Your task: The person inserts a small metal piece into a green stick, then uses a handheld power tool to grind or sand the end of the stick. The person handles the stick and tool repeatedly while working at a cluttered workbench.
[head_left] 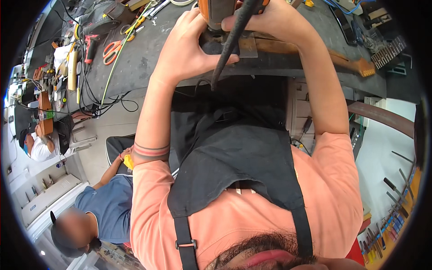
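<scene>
An orange-and-black corded power tool [217, 12], which looks like a trim router, stands at the top middle of the bench. My right hand [274, 20] is wrapped around its right side, thumb across the body. My left hand [184, 51] grips low on its left; the thumb stretches along the near side of the base, and the fingertips are partly hidden. The thick black cord [229, 45] hangs across in front. Under the base, a long wooden neck-shaped piece [335, 57] runs right to a wider lighter end. A clear plate [248, 47] shows beside the tool.
On the dark bench [139, 67] lie orange-handled scissors [111, 51], a red-and-black tool [90, 48], a green cord [118, 60] and tangled cables. A fretted neck [389, 53] lies far right. Two people are at the left, the nearer in a blue shirt [108, 207]. Hand tools [396, 202] hang right.
</scene>
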Action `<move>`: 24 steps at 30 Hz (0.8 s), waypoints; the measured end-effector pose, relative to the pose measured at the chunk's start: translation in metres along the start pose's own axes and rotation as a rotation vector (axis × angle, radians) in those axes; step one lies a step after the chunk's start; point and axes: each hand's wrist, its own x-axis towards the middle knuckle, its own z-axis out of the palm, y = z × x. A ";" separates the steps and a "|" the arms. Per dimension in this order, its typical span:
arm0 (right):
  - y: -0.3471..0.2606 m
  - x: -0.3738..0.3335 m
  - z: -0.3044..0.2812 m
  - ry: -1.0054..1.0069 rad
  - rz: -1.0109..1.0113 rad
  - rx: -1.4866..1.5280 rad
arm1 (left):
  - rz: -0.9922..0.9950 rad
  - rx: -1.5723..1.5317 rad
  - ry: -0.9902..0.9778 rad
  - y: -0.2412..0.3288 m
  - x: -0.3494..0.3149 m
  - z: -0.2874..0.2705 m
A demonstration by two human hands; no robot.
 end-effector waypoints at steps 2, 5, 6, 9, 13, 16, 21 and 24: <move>0.009 0.005 -0.001 -0.064 0.019 0.036 | -0.007 0.029 -0.026 -0.001 -0.003 -0.002; 0.004 0.000 0.002 0.006 -0.023 0.074 | -0.020 0.043 -0.036 -0.002 -0.005 0.000; 0.012 0.004 -0.001 -0.024 -0.054 0.033 | -0.008 0.037 -0.031 -0.003 -0.005 0.000; 0.021 0.006 -0.002 -0.039 -0.054 0.021 | -0.033 -0.079 -0.071 0.019 0.008 -0.012; 0.000 0.002 0.004 0.004 0.023 0.013 | -0.009 -0.157 -0.025 0.016 0.009 -0.012; 0.000 0.000 0.004 0.029 0.004 -0.020 | 0.008 -0.071 -0.033 0.017 0.010 -0.015; 0.000 0.000 0.005 0.034 -0.009 -0.059 | -0.034 -0.124 -0.041 0.017 0.006 -0.014; 0.000 0.000 0.005 0.037 -0.022 -0.078 | 0.054 -0.012 -0.042 0.019 0.010 -0.017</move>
